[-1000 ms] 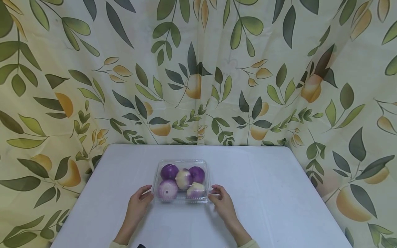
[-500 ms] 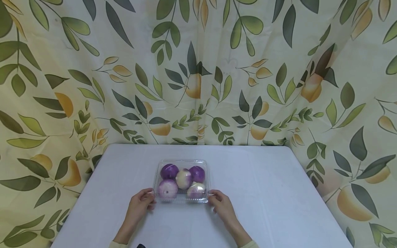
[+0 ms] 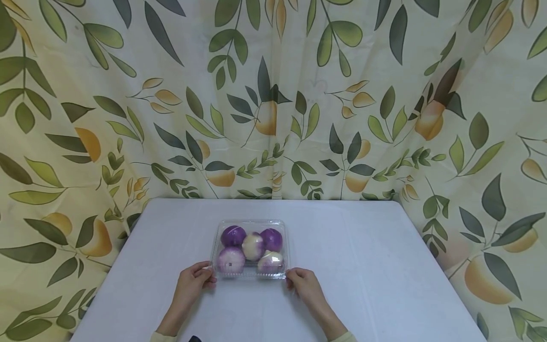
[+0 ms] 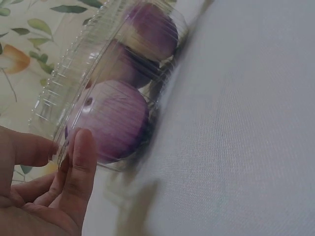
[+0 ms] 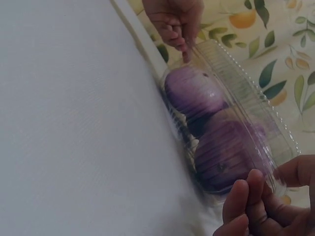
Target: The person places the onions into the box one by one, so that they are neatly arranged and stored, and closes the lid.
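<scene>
A clear plastic clamshell container [image 3: 251, 272] rests on the table, its lid down over several purple and pale onions [image 3: 231, 261]. My left hand [image 3: 190, 285] pinches the rim at its near left corner. In the left wrist view, thumb and fingers [image 4: 84, 152] meet at the plastic edge. At the near right corner my right hand [image 3: 306, 289] pinches the rim the same way. The right wrist view shows its fingertips [image 5: 254, 184] against the container's side, with the left hand [image 5: 174, 19] at the far end.
A white cloth covers the table [image 3: 354, 247]. Behind and at both sides hangs a curtain [image 3: 299, 142] printed with leaves and fruit. Part of a small black object [image 3: 194, 339] shows at the bottom edge of the head view.
Both hands have come in a little toward the person and closed their fingers onto the container's near corners. The container and the onions have stayed in place.
</scene>
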Demonstrator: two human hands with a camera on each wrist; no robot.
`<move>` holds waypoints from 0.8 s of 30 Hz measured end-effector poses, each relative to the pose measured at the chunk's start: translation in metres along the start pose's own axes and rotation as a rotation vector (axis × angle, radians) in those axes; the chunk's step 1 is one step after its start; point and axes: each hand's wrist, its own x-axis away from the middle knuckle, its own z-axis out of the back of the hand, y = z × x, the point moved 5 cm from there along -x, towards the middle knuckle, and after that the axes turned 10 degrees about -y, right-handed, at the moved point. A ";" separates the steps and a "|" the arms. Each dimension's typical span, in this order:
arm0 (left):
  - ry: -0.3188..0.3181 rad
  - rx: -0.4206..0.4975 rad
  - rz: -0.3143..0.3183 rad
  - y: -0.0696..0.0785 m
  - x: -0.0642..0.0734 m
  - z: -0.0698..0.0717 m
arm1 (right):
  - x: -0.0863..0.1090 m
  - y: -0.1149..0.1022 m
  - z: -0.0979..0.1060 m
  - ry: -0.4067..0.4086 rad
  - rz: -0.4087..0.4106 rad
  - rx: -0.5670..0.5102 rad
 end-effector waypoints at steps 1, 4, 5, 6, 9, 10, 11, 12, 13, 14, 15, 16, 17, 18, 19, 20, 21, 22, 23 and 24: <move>-0.002 0.001 -0.002 0.000 0.000 0.000 | -0.001 0.001 0.000 -0.004 0.006 0.005; -0.011 -0.001 -0.009 0.000 0.000 0.000 | -0.008 0.011 0.002 -0.008 0.013 0.022; -0.013 0.001 -0.014 0.000 -0.001 0.000 | -0.009 0.011 0.002 -0.010 0.013 0.029; -0.015 0.001 -0.020 -0.001 -0.002 0.000 | -0.009 0.012 0.002 -0.011 0.010 0.039; -0.013 0.011 -0.028 -0.002 -0.004 0.000 | -0.009 0.012 0.002 -0.002 0.005 0.057; -0.010 0.017 -0.030 -0.002 -0.004 -0.001 | -0.009 0.012 0.002 0.000 0.006 0.061; -0.008 0.021 -0.031 -0.002 -0.004 -0.001 | -0.009 0.011 0.001 0.001 0.008 0.062; -0.006 0.022 -0.030 -0.002 -0.005 -0.001 | -0.009 0.011 0.001 0.002 0.010 0.062; -0.004 0.021 -0.031 -0.002 -0.005 -0.001 | -0.009 0.011 0.001 0.004 0.015 0.064; -0.003 0.021 -0.032 -0.001 -0.004 -0.001 | -0.008 0.010 0.001 0.004 0.017 0.064; 0.000 0.022 -0.033 -0.001 -0.004 -0.001 | -0.008 0.010 0.001 0.002 0.021 0.066; 0.003 0.023 -0.034 -0.001 -0.004 -0.001 | -0.008 0.010 0.001 0.000 0.025 0.066; 0.006 0.019 -0.037 -0.001 -0.004 -0.001 | -0.008 0.009 0.001 -0.003 0.029 0.066; 0.009 0.021 -0.036 -0.001 -0.004 -0.001 | -0.008 0.009 0.001 -0.007 0.032 0.064; 0.011 0.021 -0.037 -0.001 -0.004 -0.001 | -0.007 0.009 0.001 -0.010 0.035 0.063; 0.014 0.023 -0.035 -0.001 -0.004 -0.001 | -0.007 0.009 0.001 -0.015 0.037 0.062; 0.016 0.022 -0.036 -0.001 -0.004 -0.001 | -0.007 0.009 0.001 -0.018 0.040 0.063; 0.016 0.019 -0.037 -0.001 -0.004 -0.001 | -0.007 0.009 0.001 -0.021 0.041 0.062; 0.017 0.016 -0.039 -0.001 -0.004 -0.001 | -0.007 0.009 0.001 -0.023 0.041 0.064; 0.018 0.013 -0.038 -0.001 -0.004 -0.001 | -0.007 0.010 0.001 -0.023 0.043 0.067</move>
